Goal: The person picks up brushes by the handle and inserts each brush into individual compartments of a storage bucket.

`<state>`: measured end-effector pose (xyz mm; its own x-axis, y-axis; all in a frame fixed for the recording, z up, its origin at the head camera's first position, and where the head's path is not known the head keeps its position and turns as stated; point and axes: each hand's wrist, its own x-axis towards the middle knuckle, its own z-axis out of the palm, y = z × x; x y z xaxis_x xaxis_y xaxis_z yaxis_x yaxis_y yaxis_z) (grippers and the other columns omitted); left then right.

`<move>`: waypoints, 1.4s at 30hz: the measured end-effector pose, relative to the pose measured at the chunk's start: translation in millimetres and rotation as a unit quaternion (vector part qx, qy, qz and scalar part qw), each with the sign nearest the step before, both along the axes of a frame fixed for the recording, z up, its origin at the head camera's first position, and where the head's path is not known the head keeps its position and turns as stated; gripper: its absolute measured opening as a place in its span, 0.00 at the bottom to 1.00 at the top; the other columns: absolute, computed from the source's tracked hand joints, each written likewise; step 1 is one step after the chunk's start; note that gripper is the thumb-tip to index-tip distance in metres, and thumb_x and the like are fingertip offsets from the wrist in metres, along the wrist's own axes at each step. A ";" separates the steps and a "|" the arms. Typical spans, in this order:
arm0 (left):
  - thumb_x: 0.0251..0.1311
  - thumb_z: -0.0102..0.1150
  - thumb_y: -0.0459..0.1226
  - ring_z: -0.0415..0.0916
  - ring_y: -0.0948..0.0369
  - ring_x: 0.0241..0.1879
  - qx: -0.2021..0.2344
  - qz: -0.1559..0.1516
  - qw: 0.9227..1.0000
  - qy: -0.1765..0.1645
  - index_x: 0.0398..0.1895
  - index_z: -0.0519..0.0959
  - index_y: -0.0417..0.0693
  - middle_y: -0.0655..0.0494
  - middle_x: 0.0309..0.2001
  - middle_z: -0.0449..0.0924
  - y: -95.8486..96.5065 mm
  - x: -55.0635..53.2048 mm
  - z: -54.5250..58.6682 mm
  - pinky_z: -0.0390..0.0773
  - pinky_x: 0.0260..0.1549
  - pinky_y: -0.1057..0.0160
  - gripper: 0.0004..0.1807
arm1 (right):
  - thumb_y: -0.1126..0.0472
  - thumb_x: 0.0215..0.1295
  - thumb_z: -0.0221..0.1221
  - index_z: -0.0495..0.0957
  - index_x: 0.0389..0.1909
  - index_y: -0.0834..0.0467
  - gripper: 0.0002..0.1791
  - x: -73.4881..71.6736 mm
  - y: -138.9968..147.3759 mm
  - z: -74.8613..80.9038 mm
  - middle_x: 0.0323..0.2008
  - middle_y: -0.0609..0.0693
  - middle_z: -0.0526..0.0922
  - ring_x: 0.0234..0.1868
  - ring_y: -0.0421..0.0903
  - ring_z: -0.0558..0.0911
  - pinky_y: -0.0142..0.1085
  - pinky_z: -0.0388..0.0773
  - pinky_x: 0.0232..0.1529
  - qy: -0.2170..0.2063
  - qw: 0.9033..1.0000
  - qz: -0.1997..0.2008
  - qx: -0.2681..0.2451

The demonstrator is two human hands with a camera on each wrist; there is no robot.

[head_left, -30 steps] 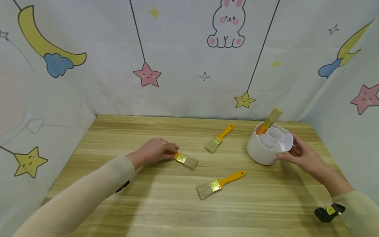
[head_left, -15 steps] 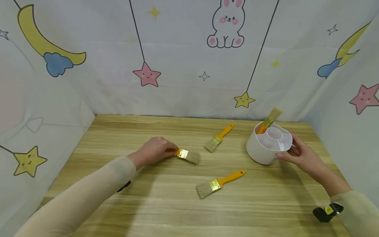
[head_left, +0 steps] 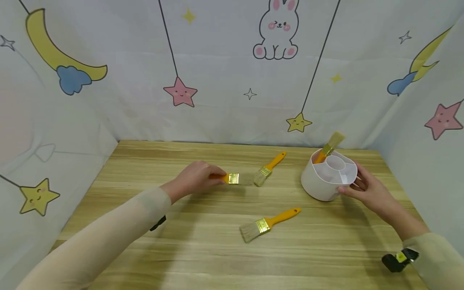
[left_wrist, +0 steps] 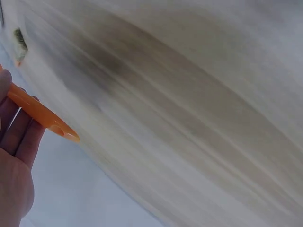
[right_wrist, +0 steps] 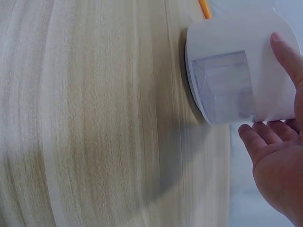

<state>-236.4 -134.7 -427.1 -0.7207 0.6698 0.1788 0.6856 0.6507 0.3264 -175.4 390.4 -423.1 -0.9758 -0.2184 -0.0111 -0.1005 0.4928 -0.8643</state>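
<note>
Held by its orange handle in my left hand [head_left: 197, 177], a flat paintbrush [head_left: 233, 178] hangs just above the table with its bristles pointing right. The left wrist view shows fingers curled round that orange handle [left_wrist: 42, 114]. My right hand [head_left: 371, 195] grips the right side of a white divided organizer [head_left: 319, 185], which stands upright on the table. In the right wrist view the thumb [right_wrist: 286, 54] lies on its wall, with the other fingers across from it, partly hidden. A second paintbrush [head_left: 329, 147] leans in the organizer's back-left compartment, bristles up.
On the wooden table [head_left: 203, 249] lie two more paintbrushes: one paintbrush [head_left: 266, 170] behind, near the held bristles, and another paintbrush [head_left: 266, 224] nearer the front. A printed cloth [head_left: 224, 121] closes off the back and both sides.
My left hand has lifted the paintbrush and carried it right and away from me, its bristles swinging level. My right hand and the organizer have barely moved.
</note>
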 end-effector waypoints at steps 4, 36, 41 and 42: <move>0.69 0.72 0.42 0.90 0.58 0.44 0.007 0.001 1.000 -0.007 0.53 0.92 0.48 0.56 0.48 0.92 11.0 0.1 9.7 0.88 0.46 0.56 0.14 | 0.68 0.74 0.66 0.43 0.88 0.57 0.52 0.3 -0.5 -1.0 0.81 0.66 0.55 0.81 0.58 0.63 0.17 0.73 0.59 0.007 1.000 -0.001 0.001; 0.73 0.69 0.44 0.89 0.63 0.47 0.105 -0.010 0.989 -0.103 0.61 0.88 0.48 0.58 0.50 0.92 122.0 -4.7 65.0 0.84 0.51 0.65 0.18 | 0.63 0.74 0.68 0.43 0.88 0.56 0.53 5.1 -4.6 2.1 0.82 0.69 0.53 0.80 0.71 0.58 0.17 0.74 0.57 -0.003 1.000 -0.021 0.008; 0.72 0.70 0.44 0.89 0.63 0.50 0.107 -0.018 0.989 -0.103 0.61 0.88 0.47 0.56 0.52 0.91 141.5 -5.4 71.7 0.85 0.49 0.69 0.19 | 0.65 0.73 0.68 0.44 0.88 0.57 0.53 4.9 -4.8 0.5 0.82 0.69 0.54 0.80 0.69 0.59 0.17 0.74 0.58 0.004 1.000 -0.020 0.002; 0.72 0.70 0.43 0.89 0.63 0.50 0.109 -0.021 0.989 -0.102 0.61 0.88 0.47 0.56 0.52 0.91 145.3 -5.7 72.5 0.84 0.49 0.69 0.19 | 0.65 0.73 0.68 0.44 0.88 0.57 0.53 4.9 -4.8 0.1 0.82 0.69 0.55 0.80 0.69 0.60 0.17 0.74 0.58 0.007 1.000 -0.020 0.001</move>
<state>-242.1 10.6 -354.6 -0.7292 0.6612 0.1761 0.6161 0.5224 0.5895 -170.5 385.6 -422.9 -0.9837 -0.1796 0.0026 -0.0933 0.4986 -0.8618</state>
